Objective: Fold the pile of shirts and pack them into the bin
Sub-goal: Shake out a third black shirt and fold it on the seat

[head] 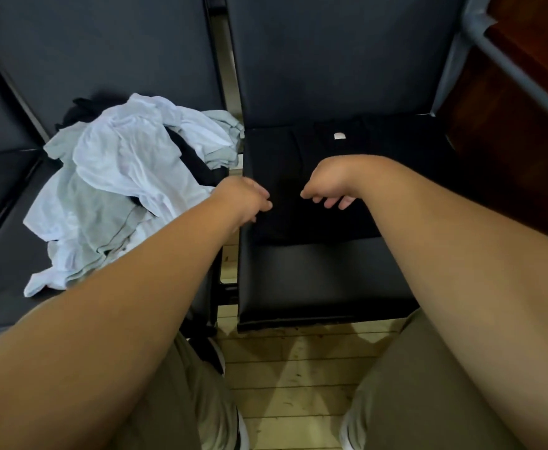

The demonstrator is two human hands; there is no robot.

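Left hand point(246, 197), right hand point(326, 186) over shirt point(298, 157)

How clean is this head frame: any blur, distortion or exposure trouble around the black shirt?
Head view: the wide-angle lens bows the chair edges and swells the forearms; the black shirt nearly merges with the black seat, only its white label standing out; the left hand is slightly motion-blurred; the pale shirt pile is evenly lit, without glare.

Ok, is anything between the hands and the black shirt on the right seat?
Nothing visible. The left hand and right hand are directly over the black shirt; the pile of shirts lies on the neighbouring seat, beside it. No bin is in view.
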